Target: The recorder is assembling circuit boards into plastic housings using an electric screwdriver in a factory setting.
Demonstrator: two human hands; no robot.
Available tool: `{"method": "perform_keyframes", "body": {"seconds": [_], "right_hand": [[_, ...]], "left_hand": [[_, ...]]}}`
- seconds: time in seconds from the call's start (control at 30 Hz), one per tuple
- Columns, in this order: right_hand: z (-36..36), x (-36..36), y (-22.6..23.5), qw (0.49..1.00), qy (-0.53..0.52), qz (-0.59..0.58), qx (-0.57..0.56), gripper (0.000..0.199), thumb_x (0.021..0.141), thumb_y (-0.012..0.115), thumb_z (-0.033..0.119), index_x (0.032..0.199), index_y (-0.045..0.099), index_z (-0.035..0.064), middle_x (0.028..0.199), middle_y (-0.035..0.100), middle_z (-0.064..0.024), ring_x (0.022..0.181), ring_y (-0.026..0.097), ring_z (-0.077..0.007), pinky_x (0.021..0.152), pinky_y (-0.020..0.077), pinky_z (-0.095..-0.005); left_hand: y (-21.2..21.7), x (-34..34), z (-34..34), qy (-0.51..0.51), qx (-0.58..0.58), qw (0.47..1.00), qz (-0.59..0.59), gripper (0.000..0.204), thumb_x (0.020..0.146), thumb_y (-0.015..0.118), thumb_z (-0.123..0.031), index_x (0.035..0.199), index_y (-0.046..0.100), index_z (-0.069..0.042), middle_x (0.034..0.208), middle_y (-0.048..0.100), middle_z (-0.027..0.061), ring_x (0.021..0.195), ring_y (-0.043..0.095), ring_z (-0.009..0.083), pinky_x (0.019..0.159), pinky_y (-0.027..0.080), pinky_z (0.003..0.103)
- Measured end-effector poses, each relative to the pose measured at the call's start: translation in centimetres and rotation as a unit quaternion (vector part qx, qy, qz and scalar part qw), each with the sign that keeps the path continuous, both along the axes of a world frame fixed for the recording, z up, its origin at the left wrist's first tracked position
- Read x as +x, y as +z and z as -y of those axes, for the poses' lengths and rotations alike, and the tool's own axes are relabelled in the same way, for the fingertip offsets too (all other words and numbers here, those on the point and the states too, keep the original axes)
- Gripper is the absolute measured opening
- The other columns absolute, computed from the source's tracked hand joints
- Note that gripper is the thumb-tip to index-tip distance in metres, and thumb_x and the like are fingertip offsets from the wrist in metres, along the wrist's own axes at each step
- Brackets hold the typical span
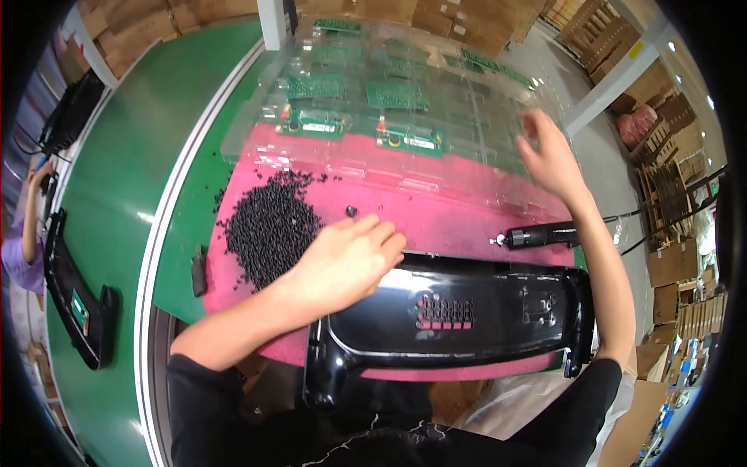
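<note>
A long, glossy black plastic housing lies on the pink mat nearest me, with a grid of small slots in its middle. My left hand is at its far left corner, fingers curled in and pressed together; whatever they may hold is hidden. Beside that hand spreads a heap of small black screws. My right hand reaches over the right part of a clear plastic tray, thumb and fingers apart, holding nothing visible. Green circuit boards sit in the tray's compartments.
A black electric screwdriver lies right of the mat's middle, its cable running off right. A short dark tool rests at the mat's left. On the green conveyor is another black housing; a person's arm shows beyond it.
</note>
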State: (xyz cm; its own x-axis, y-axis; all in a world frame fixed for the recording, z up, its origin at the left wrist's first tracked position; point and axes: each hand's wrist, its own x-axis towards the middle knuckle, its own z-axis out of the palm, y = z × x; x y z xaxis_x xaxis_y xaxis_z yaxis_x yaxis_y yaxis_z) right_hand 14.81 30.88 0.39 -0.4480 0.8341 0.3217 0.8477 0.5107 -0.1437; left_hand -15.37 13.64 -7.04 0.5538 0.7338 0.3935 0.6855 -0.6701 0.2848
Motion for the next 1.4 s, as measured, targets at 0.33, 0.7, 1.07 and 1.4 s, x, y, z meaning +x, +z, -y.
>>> {"method": "perform_keyframes", "body": {"seconds": [0.33, 0.7, 1.07, 1.4], "right_hand": [[-22.3, -0.6, -7.7, 0.969, -0.17, 0.169, 0.062, 0.043, 0.088, 0.058, 0.018, 0.13, 0.05, 0.017, 0.138, 0.044, -0.0103, 0.129, 0.043, -0.0336, 0.102, 0.0412, -0.055], [-17.0, -2.7, -3.7, 0.953, -0.013, 0.106, 0.285, 0.044, 0.078, 0.062, 0.004, 0.121, 0.055, 0.0028, 0.127, 0.054, -0.0112, 0.123, 0.048, -0.0291, 0.099, 0.0418, -0.0477], [12.8, -7.7, 3.1, 0.945, 0.291, -0.134, -0.058, 0.045, 0.076, 0.049, -0.017, 0.118, 0.057, -0.0031, 0.117, 0.058, -0.0184, 0.112, 0.058, -0.0334, 0.099, 0.0432, -0.0365], [19.0, -3.9, 2.3, 0.98, 0.1, -0.172, -0.029, 0.019, 0.096, 0.051, -0.001, 0.113, 0.06, -0.0043, 0.103, 0.067, -0.0126, 0.094, 0.064, -0.0148, 0.085, 0.0486, -0.0251]], "left_hand": [[0.1, -0.1, 0.0, -0.011, 0.015, 0.999, -0.035, 0.015, 0.073, 0.06, -0.015, 0.085, 0.056, -0.007, 0.082, 0.052, 0.003, 0.081, 0.056, 0.0167, 0.064, 0.046, 0.028], [0.3, 0.2, 0.2, -0.016, 0.018, 0.999, -0.031, 0.015, 0.078, 0.064, -0.016, 0.085, 0.056, -0.006, 0.082, 0.051, 0.0036, 0.08, 0.054, 0.018, 0.066, 0.045, 0.03], [2.7, -0.6, -0.3, 0.07, 0.163, 0.973, 0.149, 0.077, 0.065, 0.08, -0.001, 0.135, 0.049, -0.002, 0.138, 0.05, 0.0178, 0.125, 0.048, 0.0344, 0.103, 0.039, 0.043], [2.4, 0.4, 1.2, -0.083, 0.151, 0.96, 0.221, 0.062, 0.051, 0.083, -0.005, 0.11, 0.062, -0.005, 0.107, 0.062, 0.0095, 0.104, 0.059, 0.0313, 0.09, 0.046, 0.043]]}}
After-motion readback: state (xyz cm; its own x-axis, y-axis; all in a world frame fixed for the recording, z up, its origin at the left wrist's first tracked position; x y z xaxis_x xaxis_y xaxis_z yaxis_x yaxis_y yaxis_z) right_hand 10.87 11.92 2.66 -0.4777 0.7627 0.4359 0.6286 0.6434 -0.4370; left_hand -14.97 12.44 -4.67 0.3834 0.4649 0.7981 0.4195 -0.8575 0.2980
